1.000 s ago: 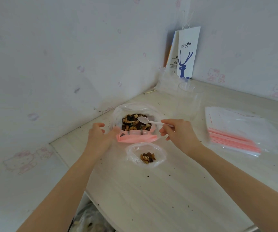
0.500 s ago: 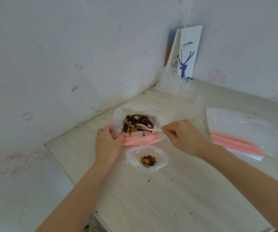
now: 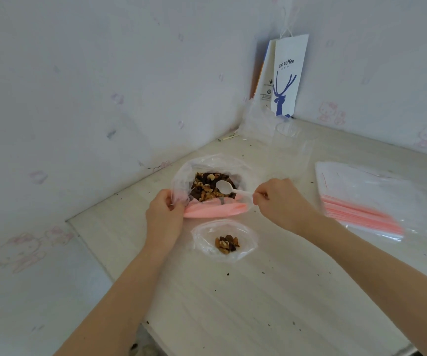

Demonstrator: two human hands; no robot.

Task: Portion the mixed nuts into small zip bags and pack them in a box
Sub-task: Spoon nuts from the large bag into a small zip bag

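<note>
— Left grip [image 3: 164,217] pinches the nut bag [image 3: 215,211] by its rim; with the right grip [image 3: 281,204] I pinch the spoon [image 3: 235,191], bowl at the nuts [image 3: 203,188].
— And the small bag [image 3: 248,240]?
— Open on the bench [image 3: 233,304], just beside the nut bag, a few nuts inside.

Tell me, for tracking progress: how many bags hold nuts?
2: the large bag, gripped by the left hand, and the small zip bag just in front of it on the table. The stacked bags at right look empty.

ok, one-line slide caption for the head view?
Left hand holds the big nut bag open, right hand holds a white spoon over the nuts, small bag with a few nuts nearer.
</note>
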